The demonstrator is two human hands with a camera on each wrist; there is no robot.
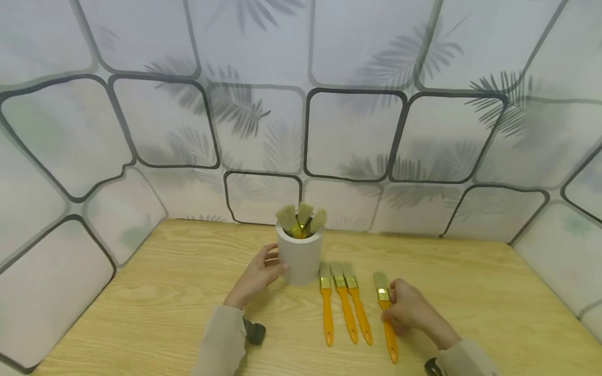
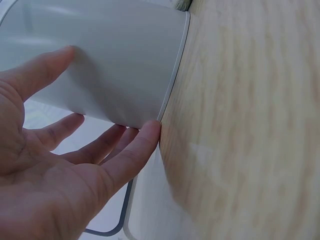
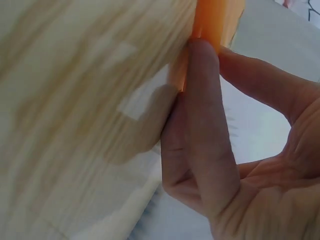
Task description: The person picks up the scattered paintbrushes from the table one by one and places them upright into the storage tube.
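A white cylindrical cup [image 1: 299, 261] stands upright on the table, with several paintbrushes [image 1: 301, 219] in it, bristles up. My left hand [image 1: 256, 274] holds the cup's left side; in the left wrist view, the thumb lies on the cup's wall [image 2: 115, 55] and the fingertips rest along its far side near the base. On the right, my right hand [image 1: 411, 308] pinches the orange handle of a flat paintbrush [image 1: 390, 339], its pale bristles pointing away from me. The right wrist view shows thumb and fingers on that orange handle [image 3: 207, 20]. Between cup and right hand lie three similar paintbrushes [image 1: 345, 303], side by side.
The light wood-grain table [image 1: 188, 277] meets a patterned wall covering [image 1: 348, 136] close behind the cup. More of this covering [image 1: 51, 292] rises at the left and right. Dark bands [image 1: 255, 331] sit at both wrists.
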